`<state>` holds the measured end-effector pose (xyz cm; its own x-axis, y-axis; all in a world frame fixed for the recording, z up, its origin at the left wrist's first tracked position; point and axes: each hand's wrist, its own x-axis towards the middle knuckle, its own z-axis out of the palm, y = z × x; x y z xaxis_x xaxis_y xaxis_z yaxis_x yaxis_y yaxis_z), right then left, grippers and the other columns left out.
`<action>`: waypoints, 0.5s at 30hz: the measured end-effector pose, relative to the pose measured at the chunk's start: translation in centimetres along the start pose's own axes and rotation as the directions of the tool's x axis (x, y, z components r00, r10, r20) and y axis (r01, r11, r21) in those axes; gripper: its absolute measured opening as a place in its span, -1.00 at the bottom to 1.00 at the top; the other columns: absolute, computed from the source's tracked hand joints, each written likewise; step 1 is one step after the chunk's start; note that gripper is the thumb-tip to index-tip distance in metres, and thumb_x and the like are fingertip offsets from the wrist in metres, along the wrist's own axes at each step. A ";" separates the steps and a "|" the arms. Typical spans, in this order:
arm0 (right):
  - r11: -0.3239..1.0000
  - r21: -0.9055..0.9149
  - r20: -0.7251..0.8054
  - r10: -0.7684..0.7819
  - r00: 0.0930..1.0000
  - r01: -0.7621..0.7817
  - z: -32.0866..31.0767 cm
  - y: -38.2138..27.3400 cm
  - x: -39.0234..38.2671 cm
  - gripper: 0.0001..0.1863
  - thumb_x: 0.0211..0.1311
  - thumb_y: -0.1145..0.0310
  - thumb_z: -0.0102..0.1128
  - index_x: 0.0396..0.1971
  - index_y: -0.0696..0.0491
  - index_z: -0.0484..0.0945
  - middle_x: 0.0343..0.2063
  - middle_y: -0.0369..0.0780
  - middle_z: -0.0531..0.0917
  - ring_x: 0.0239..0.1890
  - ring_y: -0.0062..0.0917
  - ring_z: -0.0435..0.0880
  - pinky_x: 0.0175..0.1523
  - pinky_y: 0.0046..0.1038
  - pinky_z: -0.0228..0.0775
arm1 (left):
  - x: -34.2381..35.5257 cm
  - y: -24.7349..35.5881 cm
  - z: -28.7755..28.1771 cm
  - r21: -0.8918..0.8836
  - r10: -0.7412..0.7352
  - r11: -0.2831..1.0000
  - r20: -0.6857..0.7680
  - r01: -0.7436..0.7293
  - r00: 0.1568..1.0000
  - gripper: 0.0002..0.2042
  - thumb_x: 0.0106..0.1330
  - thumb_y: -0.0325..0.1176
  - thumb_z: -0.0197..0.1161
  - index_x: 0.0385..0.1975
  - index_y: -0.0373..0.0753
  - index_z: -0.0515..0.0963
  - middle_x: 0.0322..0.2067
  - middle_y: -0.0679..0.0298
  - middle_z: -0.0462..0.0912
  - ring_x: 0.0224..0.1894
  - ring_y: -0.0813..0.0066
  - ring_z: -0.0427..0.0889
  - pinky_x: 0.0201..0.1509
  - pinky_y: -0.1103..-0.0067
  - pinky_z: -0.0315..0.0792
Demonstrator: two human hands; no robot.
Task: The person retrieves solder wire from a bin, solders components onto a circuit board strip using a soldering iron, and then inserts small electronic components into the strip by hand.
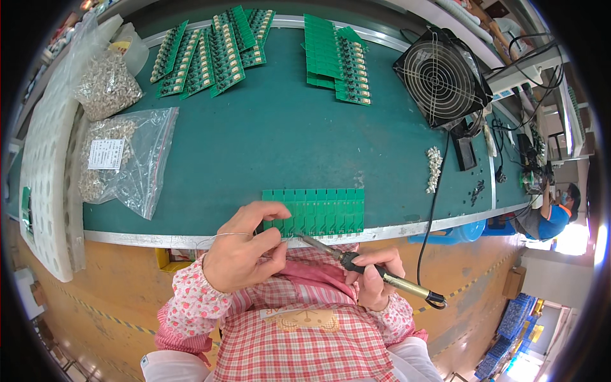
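A green circuit board panel (328,207) lies at the table's near edge, its narrow sections side by side and small parts along its near side. My right hand (377,277) grips a soldering iron (407,285), its tip pointing left onto the panel's near edge. At the panel's left end, my left hand (247,245) is closed, thumb and fingers curled together. A thin pale solder wire (219,235) runs across this hand; the exact pinch point is hard to make out.
Populated boards (203,57) lie fanned at the back left, and more boards (334,60) at the back middle. Bags of small pale parts (108,89) sit beside white foam (48,153). At right are a fan (439,76), white connectors (434,169) and the iron's cable (431,223). Another person (552,219) sits far right.
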<state>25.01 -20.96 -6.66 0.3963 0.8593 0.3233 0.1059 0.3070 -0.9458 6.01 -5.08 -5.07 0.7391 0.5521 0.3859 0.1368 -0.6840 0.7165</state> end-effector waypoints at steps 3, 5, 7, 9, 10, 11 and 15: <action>1.000 -0.004 0.006 0.018 1.000 -0.018 0.2 0.1 0.1 -0.87 0.28 0.45 0.08 -0.29 0.22 0.49 -0.60 -0.14 0.63 -0.67 -0.58 0.61 -0.56 -0.57 0.44 | 0.0 0.1 0.0 0.006 -0.010 1.000 0.007 0.009 1.000 -0.81 -0.10 -0.57 0.34 -0.62 -0.31 0.39 -0.12 0.12 0.54 -0.27 0.23 0.58 -0.26 0.43 0.50; 1.000 -0.001 0.015 0.015 1.000 -0.015 0.2 0.2 0.2 -0.87 0.28 0.46 0.08 -0.29 0.22 0.49 -0.59 -0.13 0.64 -0.66 -0.57 0.62 -0.55 -0.56 0.44 | 0.1 0.1 0.1 0.014 0.008 1.000 0.000 -0.008 1.000 -0.81 -0.10 -0.57 0.34 -0.62 -0.31 0.40 -0.12 0.12 0.54 -0.26 0.23 0.58 -0.25 0.42 0.50; 1.000 -0.019 0.037 0.019 0.999 -0.019 0.2 0.2 0.4 -0.89 0.28 0.47 0.08 -0.28 0.21 0.49 -0.60 -0.15 0.63 -0.67 -0.57 0.62 -0.55 -0.55 0.44 | 0.2 0.2 0.2 0.024 0.013 1.000 -0.004 -0.013 1.000 -0.81 -0.10 -0.57 0.34 -0.62 -0.31 0.40 -0.12 0.13 0.54 -0.26 0.23 0.58 -0.24 0.42 0.50; 1.000 -0.025 0.057 0.007 0.998 -0.006 0.1 0.2 0.5 -0.89 0.28 0.48 0.08 -0.28 0.21 0.49 -0.60 -0.15 0.63 -0.67 -0.57 0.62 -0.55 -0.55 0.44 | 0.3 0.2 0.2 0.062 0.007 0.998 0.000 -0.007 1.000 -0.81 -0.11 -0.58 0.34 -0.62 -0.31 0.40 -0.12 0.16 0.53 -0.26 0.23 0.58 -0.22 0.42 0.50; 1.000 0.001 0.058 0.010 0.998 -0.011 0.1 0.1 0.6 -0.90 0.28 0.49 0.08 -0.28 0.21 0.49 -0.60 -0.16 0.62 -0.67 -0.57 0.62 -0.55 -0.55 0.43 | 0.4 0.3 0.3 0.059 0.016 0.998 -0.001 -0.016 1.000 -0.81 -0.11 -0.58 0.34 -0.62 -0.31 0.40 -0.12 0.16 0.53 -0.26 0.23 0.58 -0.22 0.42 0.50; 1.000 -0.019 0.070 0.003 0.998 -0.002 0.1 0.1 0.6 -0.90 0.28 0.49 0.08 -0.28 0.21 0.49 -0.60 -0.16 0.62 -0.67 -0.57 0.62 -0.55 -0.55 0.43 | 0.4 0.3 0.3 0.062 0.002 0.998 0.004 -0.003 1.000 -0.81 -0.11 -0.58 0.34 -0.62 -0.30 0.41 -0.13 0.17 0.53 -0.24 0.22 0.58 -0.20 0.40 0.48; 1.000 -0.023 0.067 -0.002 0.998 0.004 0.2 0.0 0.7 -0.91 0.28 0.51 0.08 -0.28 0.21 0.49 -0.62 -0.18 0.61 -0.68 -0.57 0.61 -0.56 -0.56 0.42 | 0.4 0.4 -0.2 0.185 0.008 0.983 0.042 -0.016 0.999 -0.81 -0.12 -0.56 0.36 -0.62 -0.27 0.41 -0.16 0.18 0.54 -0.15 0.19 0.56 -0.15 0.36 0.43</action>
<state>25.11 -20.28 -6.43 0.3344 0.8841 0.3265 0.1285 0.3004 -0.9451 6.20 -5.00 -4.52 0.7675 0.5259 0.3666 0.2447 -0.7689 0.5906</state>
